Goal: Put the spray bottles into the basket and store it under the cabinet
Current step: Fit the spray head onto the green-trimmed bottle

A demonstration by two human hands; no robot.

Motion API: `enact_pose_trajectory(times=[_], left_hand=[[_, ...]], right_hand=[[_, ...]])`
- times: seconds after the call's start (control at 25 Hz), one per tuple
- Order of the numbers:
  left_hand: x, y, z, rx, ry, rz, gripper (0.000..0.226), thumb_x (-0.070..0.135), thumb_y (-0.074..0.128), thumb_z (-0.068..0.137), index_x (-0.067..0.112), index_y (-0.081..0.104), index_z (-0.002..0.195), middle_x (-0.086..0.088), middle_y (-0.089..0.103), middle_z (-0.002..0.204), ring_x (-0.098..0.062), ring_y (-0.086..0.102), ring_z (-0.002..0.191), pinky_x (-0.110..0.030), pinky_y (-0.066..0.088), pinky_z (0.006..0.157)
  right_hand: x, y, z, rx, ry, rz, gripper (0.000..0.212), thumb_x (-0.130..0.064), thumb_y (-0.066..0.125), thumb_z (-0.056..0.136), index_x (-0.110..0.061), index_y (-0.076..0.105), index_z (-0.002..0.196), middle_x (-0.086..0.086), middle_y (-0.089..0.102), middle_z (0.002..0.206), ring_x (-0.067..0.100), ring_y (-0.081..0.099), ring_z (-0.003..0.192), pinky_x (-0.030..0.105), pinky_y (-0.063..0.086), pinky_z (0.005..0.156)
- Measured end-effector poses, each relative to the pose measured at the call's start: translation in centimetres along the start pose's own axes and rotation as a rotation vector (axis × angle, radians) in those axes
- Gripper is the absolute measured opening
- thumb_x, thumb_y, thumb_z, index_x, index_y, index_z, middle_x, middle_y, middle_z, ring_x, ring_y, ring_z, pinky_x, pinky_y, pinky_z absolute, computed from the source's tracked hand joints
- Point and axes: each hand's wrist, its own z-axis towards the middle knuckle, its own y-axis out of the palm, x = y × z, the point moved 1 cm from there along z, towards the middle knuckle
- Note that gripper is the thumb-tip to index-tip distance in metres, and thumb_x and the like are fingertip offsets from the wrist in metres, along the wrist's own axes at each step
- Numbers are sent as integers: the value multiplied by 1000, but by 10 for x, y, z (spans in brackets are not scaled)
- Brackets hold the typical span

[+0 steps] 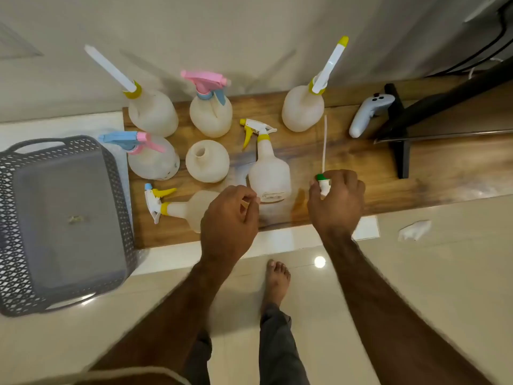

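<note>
**Loose sprayer head in hand, bottles waiting on the board**

My right hand (336, 201), right of centre in the frame, has its fingers clamped on a green-capped sprayer head (322, 184); its thin dip tube (324, 143) runs straight up the frame, towards the wall. My left hand (229, 215) hovers at centre with fingers curled loosely together, and I can't tell whether it holds anything.

Just under that hand a yellow-collared spray bottle (180, 208) lies on its side on the wooden board (416, 176), long axis across the frame, nozzle pointing left towards the grey basket (16, 195) at the frame's left edge. The open-necked bottle (207, 161) stands just above my left hand.

I judge these translucent bottles empty, so light, stiff and a little slick. I'd grip at the neck collar rather than the belly.
</note>
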Motion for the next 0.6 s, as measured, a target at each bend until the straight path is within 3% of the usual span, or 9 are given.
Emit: enact_pose_trajectory(times=[0.16,0.32,0.44,0.6], left_hand=[[-3,-24,-13,196,-88,4,16,30,64,98,16,69,99,2,71,90,-12,62,78,-24,54,67],[-47,-49,-12,407,-431,-31,16,34,61,98,20,60,91,1,64,80,-18,60,74,-36,54,66],[-72,-55,-12,424,-700,-47,24,41,57,99,18,59,95,-2,65,83,-20,63,79,-40,56,73],[-80,-59,-10,450,-880,-123,29,43,56,101,14,59,97,0,63,89,-22,63,89,-35,49,77]], right_hand=[[19,13,-1,-118,-57,-212,40,-31,65,84,-11,61,118,15,52,136,38,48,124,52,43,95],[19,26,2,-181,-95,-283,42,-26,67,84,-12,58,123,18,49,139,41,45,128,55,41,101],[24,32,4,-208,-80,-296,40,-22,67,85,-14,58,123,18,48,139,41,46,127,56,42,100],[32,36,4,-188,-113,-300,34,-19,65,88,-11,61,120,21,49,137,45,45,126,58,41,100]])
